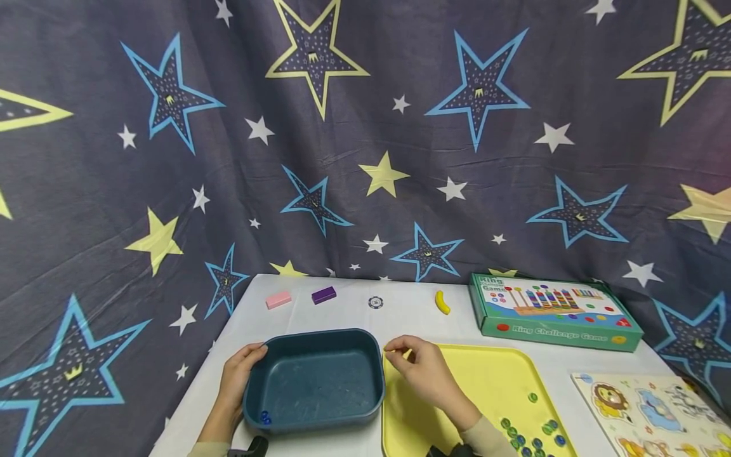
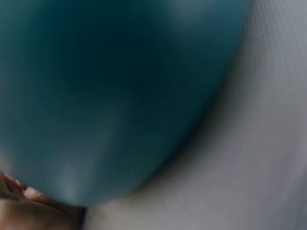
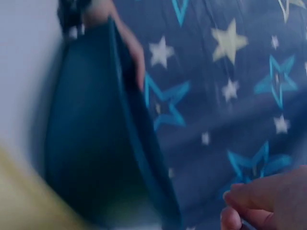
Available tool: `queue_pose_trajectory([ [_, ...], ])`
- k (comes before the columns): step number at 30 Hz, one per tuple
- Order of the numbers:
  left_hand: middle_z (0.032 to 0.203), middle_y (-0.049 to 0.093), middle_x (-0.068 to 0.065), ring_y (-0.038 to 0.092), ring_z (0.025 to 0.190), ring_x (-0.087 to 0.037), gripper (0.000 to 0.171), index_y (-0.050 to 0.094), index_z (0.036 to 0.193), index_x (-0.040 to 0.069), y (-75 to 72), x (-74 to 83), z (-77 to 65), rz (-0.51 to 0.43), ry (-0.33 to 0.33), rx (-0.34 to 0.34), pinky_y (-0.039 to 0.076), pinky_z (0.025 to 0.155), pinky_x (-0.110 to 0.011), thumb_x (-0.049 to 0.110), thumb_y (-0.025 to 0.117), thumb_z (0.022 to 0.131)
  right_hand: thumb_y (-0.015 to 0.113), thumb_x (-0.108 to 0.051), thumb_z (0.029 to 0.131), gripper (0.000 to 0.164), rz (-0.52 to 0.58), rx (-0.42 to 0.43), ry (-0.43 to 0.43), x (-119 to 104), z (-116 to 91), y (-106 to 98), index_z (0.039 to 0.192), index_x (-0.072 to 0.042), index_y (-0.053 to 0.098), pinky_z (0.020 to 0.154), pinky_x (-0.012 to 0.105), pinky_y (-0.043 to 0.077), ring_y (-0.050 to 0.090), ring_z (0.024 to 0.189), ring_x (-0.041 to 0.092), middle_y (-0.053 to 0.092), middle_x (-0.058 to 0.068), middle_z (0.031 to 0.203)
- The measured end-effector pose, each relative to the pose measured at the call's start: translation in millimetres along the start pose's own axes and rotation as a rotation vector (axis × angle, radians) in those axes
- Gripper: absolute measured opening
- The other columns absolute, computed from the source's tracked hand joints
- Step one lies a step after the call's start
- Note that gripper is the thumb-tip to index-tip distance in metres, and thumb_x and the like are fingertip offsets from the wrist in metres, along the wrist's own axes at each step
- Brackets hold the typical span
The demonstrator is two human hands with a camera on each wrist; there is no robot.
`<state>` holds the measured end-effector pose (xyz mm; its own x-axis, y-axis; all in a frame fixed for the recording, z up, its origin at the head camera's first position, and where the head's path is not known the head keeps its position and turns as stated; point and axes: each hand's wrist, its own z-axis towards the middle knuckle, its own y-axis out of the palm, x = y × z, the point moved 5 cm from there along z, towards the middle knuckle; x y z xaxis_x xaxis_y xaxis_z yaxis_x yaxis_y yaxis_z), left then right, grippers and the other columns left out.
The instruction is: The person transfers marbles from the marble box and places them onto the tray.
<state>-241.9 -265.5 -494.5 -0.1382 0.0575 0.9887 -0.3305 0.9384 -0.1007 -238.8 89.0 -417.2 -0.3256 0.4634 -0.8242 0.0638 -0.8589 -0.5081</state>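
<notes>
My left hand grips the left end of a dark teal plastic bin, its fingers at the rim. A few blue marbles lie in the bin's near left corner. My right hand is beside the bin's right rim, above the left part of a yellow tray. Its thumb and fingers are pinched together; in the right wrist view a small dark sliver, which looks like a blue marble, shows between them, mostly hidden. Several green and blue marbles lie in the tray's near right part.
Along the back of the white table stand a pink block, a purple block, a poker chip and a toy banana. A green game box is at the back right, with an animal puzzle board before it.
</notes>
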Motion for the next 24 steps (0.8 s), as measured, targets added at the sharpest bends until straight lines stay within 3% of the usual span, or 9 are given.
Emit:
queue_pose_trajectory([
  [8, 0.101, 0.061, 0.001, 0.054, 0.091, -0.010, 0.042, 0.062, 0.108, 0.002, -0.4, 2.6, -2.7, 0.012, 0.016, 0.010, 0.044, 0.074, -0.023, 0.035, 0.064, 0.082, 0.063, -0.021, 0.085, 0.005, 0.128, -0.273, -0.158, -54.9, 6.7, 69.5, 0.088, -0.021, 0.066, 0.051, 0.021, 0.043, 0.050, 0.056, 0.006, 0.062, -0.010, 0.077],
  [14, 0.102, 0.061, -0.001, 0.055, 0.090, -0.011, 0.043, 0.063, 0.109, 0.002, -1.5, 0.7, -3.8, 0.011, -0.003, 0.015, 0.045, 0.074, -0.024, 0.036, 0.064, 0.081, 0.066, -0.021, 0.082, 0.011, 0.101, -0.469, -0.147, -68.1, 5.2, 119.5, 0.090, -0.013, 0.067, 0.052, 0.019, 0.043, 0.051, 0.058, 0.001, 0.059, -0.012, 0.073],
  [19, 0.106, 0.061, -0.003, 0.054, 0.094, -0.013, 0.047, 0.062, 0.111, 0.003, -1.3, 1.4, -3.4, 0.015, -0.009, 0.002, 0.044, 0.076, -0.025, 0.038, 0.064, 0.080, 0.070, -0.017, 0.078, 0.014, 0.033, -0.559, -0.173, -76.3, 4.9, 150.1, 0.089, -0.010, 0.067, 0.056, 0.016, 0.042, 0.050, 0.058, -0.002, 0.058, -0.013, 0.067],
  [24, 0.106, 0.061, -0.003, 0.054, 0.095, -0.013, 0.045, 0.062, 0.111, 0.003, -0.9, 1.6, -2.4, 0.009, 0.005, -0.008, 0.044, 0.077, -0.025, 0.037, 0.064, 0.081, 0.073, -0.016, 0.075, 0.014, -0.011, -0.655, -0.091, -79.4, 5.7, 171.8, 0.087, -0.011, 0.067, 0.055, 0.017, 0.041, 0.048, 0.054, 0.000, 0.055, -0.011, 0.061],
])
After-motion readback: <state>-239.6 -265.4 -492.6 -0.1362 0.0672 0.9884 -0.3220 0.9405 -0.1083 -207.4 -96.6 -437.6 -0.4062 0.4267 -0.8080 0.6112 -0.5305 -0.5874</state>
